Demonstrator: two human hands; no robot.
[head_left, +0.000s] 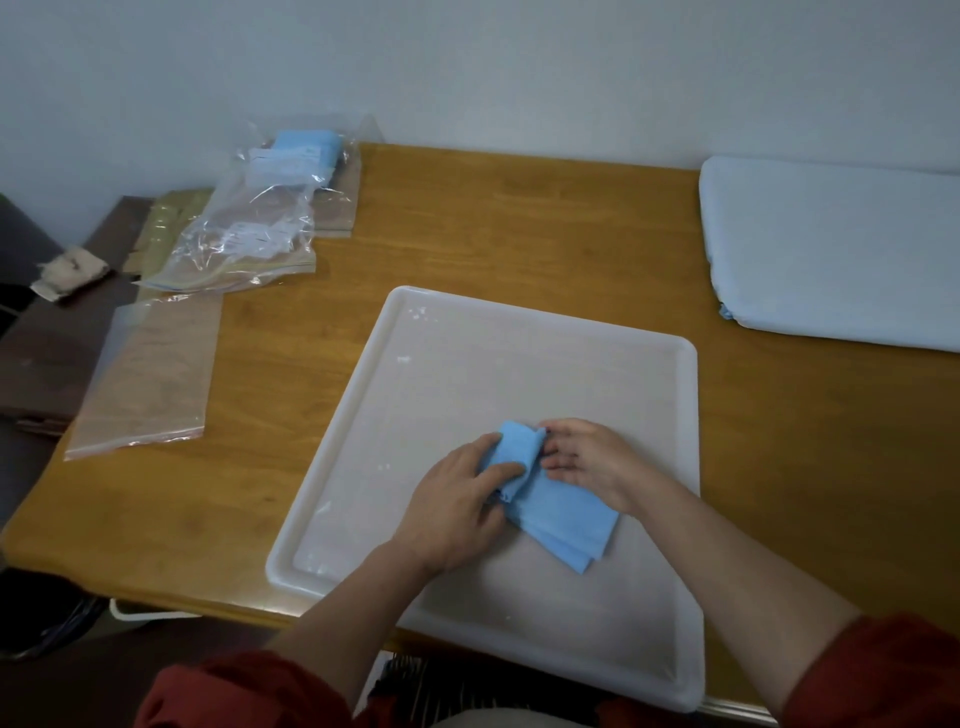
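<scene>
Head camera view: a blue cloth (561, 525), partly folded over at its far end, lies near the middle of a shallow white tray (519, 307). The left hand (457, 499) pinches the fold between thumb and fingers, while the right hand (587, 462) holds the fold's opposite edge with curled fingertips. The tray sits on a wooden table (519, 234), with clear plastic bags (249, 223) at far left and a pale blue pad (841, 249) at far right.
</scene>
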